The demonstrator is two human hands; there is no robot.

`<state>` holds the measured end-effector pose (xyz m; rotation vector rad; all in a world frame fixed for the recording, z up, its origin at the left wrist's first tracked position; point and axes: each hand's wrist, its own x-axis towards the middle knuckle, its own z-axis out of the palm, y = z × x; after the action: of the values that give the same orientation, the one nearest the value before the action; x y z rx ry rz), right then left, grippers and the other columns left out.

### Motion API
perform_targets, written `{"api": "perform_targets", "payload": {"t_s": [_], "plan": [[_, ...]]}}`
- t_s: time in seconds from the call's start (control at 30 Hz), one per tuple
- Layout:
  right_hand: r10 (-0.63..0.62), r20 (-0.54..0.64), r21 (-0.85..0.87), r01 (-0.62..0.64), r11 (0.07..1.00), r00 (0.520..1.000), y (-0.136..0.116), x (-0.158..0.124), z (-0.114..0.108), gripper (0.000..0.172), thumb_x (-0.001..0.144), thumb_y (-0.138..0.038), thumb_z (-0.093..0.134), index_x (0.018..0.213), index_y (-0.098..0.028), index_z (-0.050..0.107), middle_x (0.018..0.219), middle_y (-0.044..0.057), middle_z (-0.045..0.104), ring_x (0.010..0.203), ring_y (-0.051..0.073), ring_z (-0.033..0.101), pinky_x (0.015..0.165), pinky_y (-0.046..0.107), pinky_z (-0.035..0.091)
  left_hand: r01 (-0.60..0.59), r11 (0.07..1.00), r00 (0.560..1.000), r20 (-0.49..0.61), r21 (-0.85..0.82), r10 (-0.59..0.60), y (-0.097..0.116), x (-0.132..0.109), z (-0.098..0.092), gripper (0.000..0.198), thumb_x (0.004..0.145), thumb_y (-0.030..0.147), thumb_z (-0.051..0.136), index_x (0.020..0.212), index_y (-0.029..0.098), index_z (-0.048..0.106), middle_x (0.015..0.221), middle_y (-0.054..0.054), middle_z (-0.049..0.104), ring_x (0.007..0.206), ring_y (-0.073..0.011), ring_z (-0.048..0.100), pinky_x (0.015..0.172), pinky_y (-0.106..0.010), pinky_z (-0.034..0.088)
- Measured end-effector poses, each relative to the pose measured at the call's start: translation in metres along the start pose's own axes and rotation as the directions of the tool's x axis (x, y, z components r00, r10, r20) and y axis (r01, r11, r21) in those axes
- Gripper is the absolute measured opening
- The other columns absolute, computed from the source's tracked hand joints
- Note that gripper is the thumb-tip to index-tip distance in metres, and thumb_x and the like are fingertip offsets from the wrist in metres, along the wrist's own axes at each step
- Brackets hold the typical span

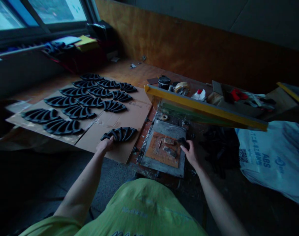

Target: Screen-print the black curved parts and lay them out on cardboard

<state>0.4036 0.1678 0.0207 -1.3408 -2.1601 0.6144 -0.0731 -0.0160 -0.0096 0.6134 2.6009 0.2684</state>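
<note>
My left hand [105,146] is closed on the near end of a black ribbed, wing-shaped plastic piece [122,134], low over or resting on the cardboard [110,119]. My right hand [190,153] grips a small black object [183,143] at the right edge of the grey plate; its exact kind is too dark to tell. Between the hands lies a brown board [153,152] with small blocks [169,151] fixed or resting on it, on top of the grey metal plate [144,161]. A yellow-edged frame [203,106] is tilted up behind the plate.
Several similar black pieces [63,126] lie in rows on the cardboard at left. A dark jar [164,82] and tape roll [165,117] stand behind. At right are a white printed sack [272,160], a dark heap [219,147] and an open carton [245,108].
</note>
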Motion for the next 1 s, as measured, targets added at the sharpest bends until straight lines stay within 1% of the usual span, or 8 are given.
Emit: {"api": "perform_targets", "payload": {"t_s": [0.07, 0.17, 0.27, 0.4, 0.53, 0.63, 0.83, 1.0], "plan": [[-0.068, 0.033, 0.109, 0.064, 0.992, 0.997, -0.031, -0.003, 0.013, 0.037, 0.090, -0.044, 0.050, 0.114, -0.018, 0.062, 0.104, 0.011, 0.066, 0.098, 0.024, 0.063, 0.086, 0.038, 0.050, 0.005, 0.999, 0.990, -0.138, 0.047, 0.001, 0.004, -0.016, 0.004, 0.074, 0.083, 0.066, 0.031, 0.109, 0.004, 0.062, 0.104, -0.031, 0.065, 0.103, -0.0476, 0.058, 0.080, -0.060, 0.046], [-0.133, 0.093, 0.090, 0.125, 0.988, 0.987, -0.061, -0.009, 0.031, 0.033, 0.094, -0.034, 0.047, 0.118, -0.021, 0.065, 0.099, 0.008, 0.065, 0.094, 0.020, 0.062, 0.084, 0.033, 0.050, -0.175, 0.979, 0.917, -0.345, 0.105, 0.201, 0.020, -0.051, 0.017, 0.069, 0.085, 0.064, 0.034, 0.126, 0.013, 0.056, 0.129, -0.025, 0.055, 0.118, -0.0412, 0.049, 0.090, -0.054, 0.043], [-0.203, 0.113, -0.044, 0.209, 0.977, 0.973, -0.070, -0.012, 0.042, 0.030, 0.094, -0.029, 0.049, 0.117, -0.023, 0.068, 0.091, 0.006, 0.065, 0.086, 0.019, 0.059, 0.082, 0.032, 0.048, -0.293, 0.945, 0.890, -0.320, 0.146, 0.325, 0.040, -0.076, 0.034, 0.065, 0.084, 0.064, 0.041, 0.131, 0.021, 0.055, 0.141, -0.018, 0.047, 0.126, -0.0396, 0.040, 0.093, -0.053, 0.040], [-0.303, 0.084, -0.170, 0.313, 0.934, 0.949, -0.071, -0.010, 0.050, 0.030, 0.095, -0.024, 0.048, 0.115, -0.023, 0.070, 0.089, 0.008, 0.063, 0.087, 0.021, 0.054, 0.083, 0.035, 0.046, -0.282, 0.949, 0.911, -0.273, 0.141, 0.311, 0.059, -0.075, 0.046, 0.073, 0.081, 0.066, 0.046, 0.135, 0.017, 0.053, 0.147, -0.021, 0.040, 0.132, -0.0443, 0.031, 0.097, -0.060, 0.033], [-0.355, 0.057, -0.208, 0.359, 0.910, 0.933, -0.072, -0.005, 0.054, 0.030, 0.095, -0.023, 0.046, 0.110, -0.023, 0.072, 0.091, 0.009, 0.062, 0.086, 0.021, 0.053, 0.082, 0.035, 0.046, -0.253, 0.958, 0.920, -0.273, 0.136, 0.282, 0.061, -0.059, 0.048, 0.063, 0.080, 0.059, 0.053, 0.124, 0.016, 0.061, 0.143, -0.024, 0.044, 0.129, -0.0458, 0.035, 0.095, -0.061, 0.033], [-0.367, 0.038, -0.207, 0.367, 0.907, 0.929, -0.072, -0.004, 0.055, 0.030, 0.095, -0.024, 0.046, 0.109, -0.023, 0.072, 0.093, 0.010, 0.063, 0.088, 0.022, 0.054, 0.081, 0.037, 0.047, -0.305, 0.936, 0.893, -0.288, 0.177, 0.346, 0.051, -0.043, 0.045, 0.054, 0.077, 0.056, 0.059, 0.114, 0.017, 0.066, 0.136, -0.022, 0.051, 0.125, -0.0431, 0.041, 0.095, -0.057, 0.036], [-0.357, -0.012, -0.171, 0.350, 0.921, 0.934, -0.067, -0.007, 0.059, 0.028, 0.095, -0.027, 0.048, 0.110, -0.026, 0.072, 0.094, 0.010, 0.063, 0.088, 0.023, 0.057, 0.078, 0.038, 0.052, -0.681, 0.690, 0.692, -0.091, 0.245, 0.716, 0.010, 0.031, 0.002, 0.053, 0.067, 0.056, 0.071, 0.108, 0.023, 0.069, 0.135, -0.014, 0.056, 0.130, -0.0379, 0.042, 0.104, -0.050, 0.037], [-0.347, -0.039, -0.181, 0.334, 0.925, 0.937, -0.063, -0.009, 0.064, 0.029, 0.095, -0.033, 0.048, 0.110, -0.030, 0.072, 0.094, 0.009, 0.064, 0.088, 0.023, 0.058, 0.078, 0.039, 0.054, -0.771, 0.586, 0.608, 0.014, 0.250, 0.794, -0.010, 0.099, -0.053, 0.049, 0.063, 0.046, 0.074, 0.106, 0.023, 0.070, 0.133, -0.014, 0.057, 0.126, -0.0364, 0.048, 0.103, -0.049, 0.040]]}}
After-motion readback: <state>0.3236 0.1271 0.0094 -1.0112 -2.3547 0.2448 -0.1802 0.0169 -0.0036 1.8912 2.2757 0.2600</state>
